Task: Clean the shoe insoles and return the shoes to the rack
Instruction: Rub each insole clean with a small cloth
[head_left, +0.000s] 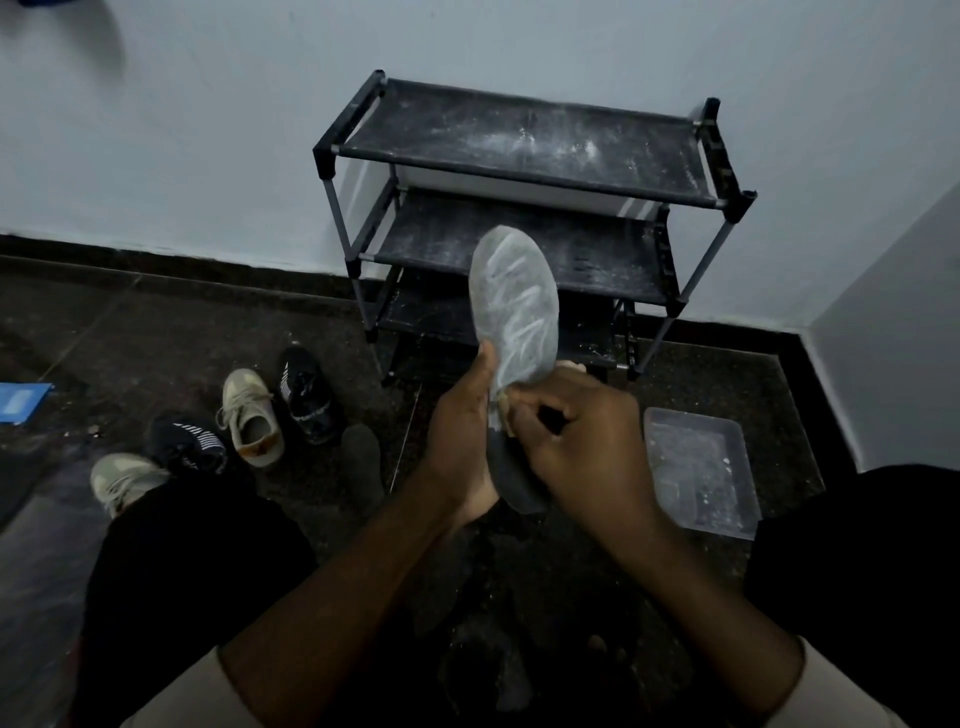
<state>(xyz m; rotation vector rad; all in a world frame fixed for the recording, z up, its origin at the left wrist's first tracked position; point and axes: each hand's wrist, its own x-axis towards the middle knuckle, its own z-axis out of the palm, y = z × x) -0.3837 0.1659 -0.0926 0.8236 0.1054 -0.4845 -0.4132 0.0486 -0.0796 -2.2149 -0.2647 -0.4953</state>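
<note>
The insole (514, 306) stands upright, toe toward the far rack (524, 156); the left hand (462, 441) grips its heel while the right hand (576, 441), pinching something small, works its lower face.

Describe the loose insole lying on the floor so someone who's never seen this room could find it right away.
Start at the black shoe rack against the wall, then look down to the dark floor at its left, where four shoes sit. The loose insole lies flat just right of the nearer beige shoe, near the left hand. Unlike the held insole, streaked with white, it is plain dark and untouched.
</note>
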